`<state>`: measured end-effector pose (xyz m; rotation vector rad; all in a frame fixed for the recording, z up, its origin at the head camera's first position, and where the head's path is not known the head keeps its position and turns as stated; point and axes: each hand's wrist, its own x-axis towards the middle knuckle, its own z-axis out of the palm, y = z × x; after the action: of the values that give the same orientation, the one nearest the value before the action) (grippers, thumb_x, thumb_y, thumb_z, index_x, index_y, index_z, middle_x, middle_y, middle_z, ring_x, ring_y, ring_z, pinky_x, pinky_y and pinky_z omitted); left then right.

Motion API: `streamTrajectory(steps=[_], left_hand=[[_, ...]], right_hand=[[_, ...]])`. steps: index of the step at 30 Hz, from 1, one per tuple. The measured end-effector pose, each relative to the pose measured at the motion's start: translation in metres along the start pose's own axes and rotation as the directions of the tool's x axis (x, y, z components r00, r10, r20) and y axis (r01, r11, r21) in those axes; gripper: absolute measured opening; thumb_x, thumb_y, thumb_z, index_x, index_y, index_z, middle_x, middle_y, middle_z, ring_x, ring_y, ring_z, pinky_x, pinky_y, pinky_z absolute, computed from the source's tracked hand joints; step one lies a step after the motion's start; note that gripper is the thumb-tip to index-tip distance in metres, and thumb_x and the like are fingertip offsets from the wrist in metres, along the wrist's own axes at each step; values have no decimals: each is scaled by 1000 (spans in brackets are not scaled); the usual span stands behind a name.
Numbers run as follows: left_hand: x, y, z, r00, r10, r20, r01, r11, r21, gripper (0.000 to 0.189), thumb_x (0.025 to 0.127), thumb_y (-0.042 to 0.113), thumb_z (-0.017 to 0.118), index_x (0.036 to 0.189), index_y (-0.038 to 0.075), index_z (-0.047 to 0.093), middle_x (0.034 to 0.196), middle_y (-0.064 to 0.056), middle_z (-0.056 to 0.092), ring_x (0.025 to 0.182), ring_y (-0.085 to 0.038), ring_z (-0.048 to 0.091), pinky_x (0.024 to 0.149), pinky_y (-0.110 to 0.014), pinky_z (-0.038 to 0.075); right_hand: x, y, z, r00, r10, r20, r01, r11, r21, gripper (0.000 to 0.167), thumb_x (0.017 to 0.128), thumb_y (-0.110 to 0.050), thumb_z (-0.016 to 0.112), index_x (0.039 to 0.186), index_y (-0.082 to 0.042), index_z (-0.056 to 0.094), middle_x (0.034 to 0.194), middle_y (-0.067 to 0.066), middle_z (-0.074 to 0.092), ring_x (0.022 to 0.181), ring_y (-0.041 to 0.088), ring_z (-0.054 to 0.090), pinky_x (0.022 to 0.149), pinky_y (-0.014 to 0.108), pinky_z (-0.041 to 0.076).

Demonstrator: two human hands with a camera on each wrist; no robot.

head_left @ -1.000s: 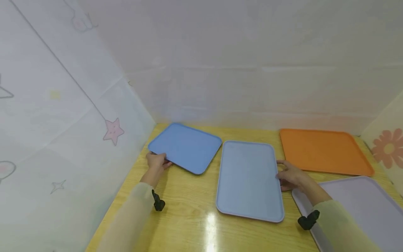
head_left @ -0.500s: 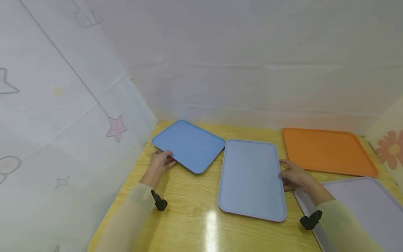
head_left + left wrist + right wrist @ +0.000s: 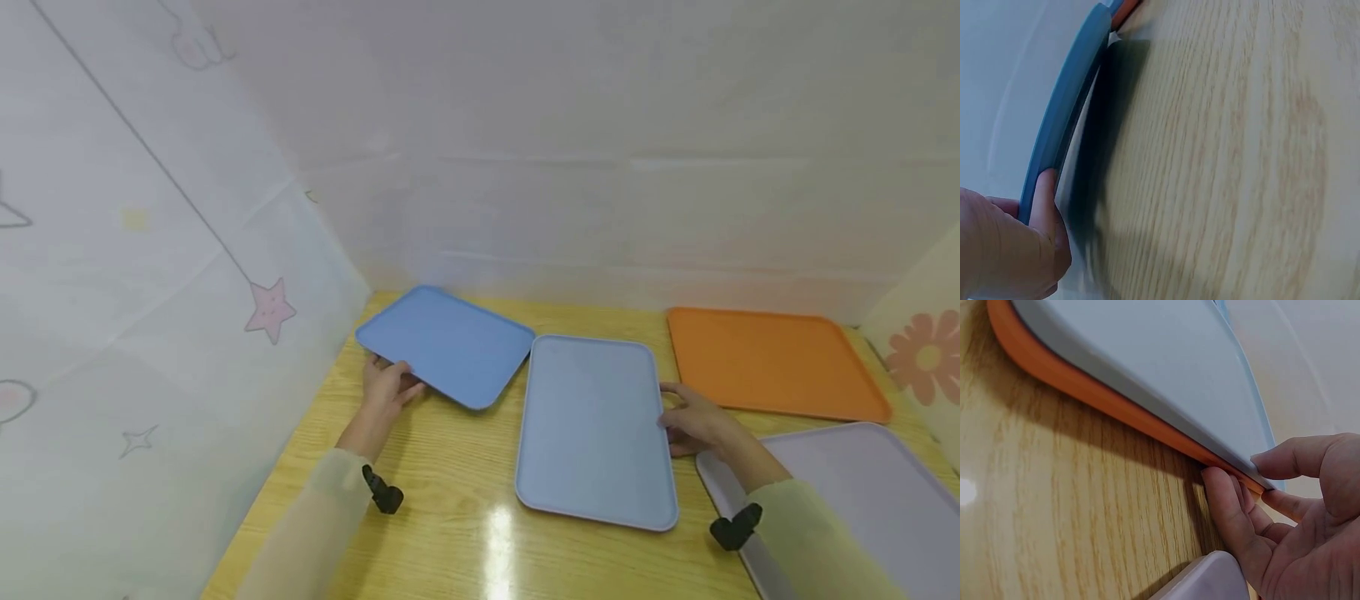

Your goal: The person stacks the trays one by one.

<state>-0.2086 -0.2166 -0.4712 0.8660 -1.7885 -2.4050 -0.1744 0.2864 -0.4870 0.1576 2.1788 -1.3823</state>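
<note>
Holding blue tray [image 3: 450, 346], left hand [image 3: 385, 390], pale tray [image 3: 597, 429] at right hand [image 3: 695, 422]

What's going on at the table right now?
A person's left hand holds the blue tray, its near edge raised off the table. The right hand grips the right edge of the pale tray, with an orange layer beneath. The orange tray and lilac tray lie to the right.

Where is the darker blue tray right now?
In the head view, the darker blue tray is at the back left of the table, left of the paler blue tray, its near edge held by the left hand.
</note>
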Motion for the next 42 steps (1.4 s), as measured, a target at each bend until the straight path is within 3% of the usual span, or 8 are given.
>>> streamTrajectory(steps=[5,10,21,28,37,42], left_hand=[[-8,8,-8,999,42,0,-42,999,23,95,93,-5,56,164,28,2,145,-20,41,107,-27,64,84,-38,62],[-16,17,-19,997,75,15,-76,996,53,95,93,-5,58,164,29,5,140,-18,45,97,-22,67,82,-37,62],[-29,29,-39,994,84,71,-88,995,45,95,93,-5,59,164,33,8,140,-15,47,103,-23,67,88,-37,61],[-36,29,-33,985,74,153,-79,996,32,91,95,-3,60,163,33,12,116,-8,59,92,-19,69,82,-35,63],[-43,25,-13,967,81,241,-95,994,45,90,96,-1,62,164,30,12,121,-9,56,98,-20,67,83,-35,62],[-42,21,0,954,74,289,-80,997,7,91,95,-4,61,164,27,12,110,-7,61,90,-20,68,77,-33,62]], right_hand=[[0,1,0,1000,-6,11,6,1000,10,80,95,-6,60,160,-4,13,117,25,55,80,23,67,69,39,63],[1,3,-2,1000,-6,8,6,1000,17,80,95,-6,60,160,-5,13,117,25,53,81,23,66,69,40,63],[-3,1,-2,1000,1,6,-1,1000,16,81,95,-7,60,161,-5,13,118,25,54,81,23,66,70,39,63],[-3,0,-3,1000,0,20,0,1000,23,81,96,-6,59,161,-4,11,118,26,53,82,23,66,71,40,63],[-4,1,-3,1000,-11,21,10,999,39,80,96,-5,59,160,-2,11,114,23,59,81,22,66,69,39,63],[-3,0,-4,1000,2,16,-3,999,51,77,97,-6,58,160,-2,14,113,21,61,82,21,67,70,39,63]])
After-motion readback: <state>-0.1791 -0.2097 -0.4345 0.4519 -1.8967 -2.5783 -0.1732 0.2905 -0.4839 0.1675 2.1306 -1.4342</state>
